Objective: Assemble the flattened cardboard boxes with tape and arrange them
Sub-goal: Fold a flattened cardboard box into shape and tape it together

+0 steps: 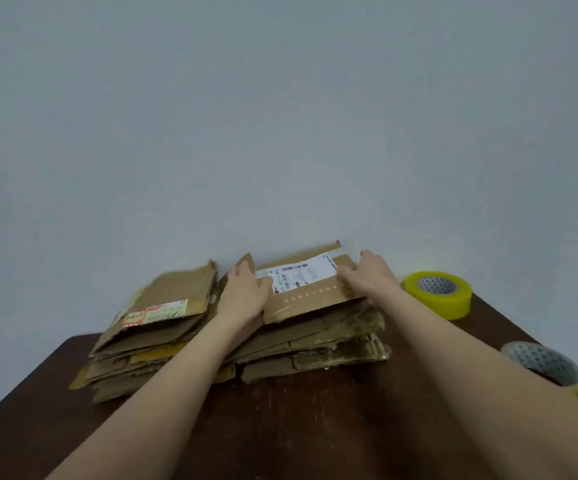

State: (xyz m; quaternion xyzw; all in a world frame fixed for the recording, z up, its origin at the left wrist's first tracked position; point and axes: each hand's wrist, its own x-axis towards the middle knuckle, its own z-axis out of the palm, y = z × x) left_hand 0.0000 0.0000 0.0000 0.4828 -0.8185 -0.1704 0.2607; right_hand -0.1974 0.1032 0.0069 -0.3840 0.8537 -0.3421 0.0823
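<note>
top flattened brown cardboard box with white shipping label (310,296) sat between fingers, atop stack of flat worn cartons (315,344). left hand (246,294) gripped left edge, right hand (367,275) gripped right edge. judged light, semi-stiff, floppy at creases; best held by opposite edges.

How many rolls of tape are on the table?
2: a yellow roll at the far right by the wall, and a second roll nearer, at the table's right edge.

Rough, matt cardboard boxes (315,337) are lying on the smooth wooden table (315,427); right of them, glossy plastic tape (439,303) is gleaming.
</note>
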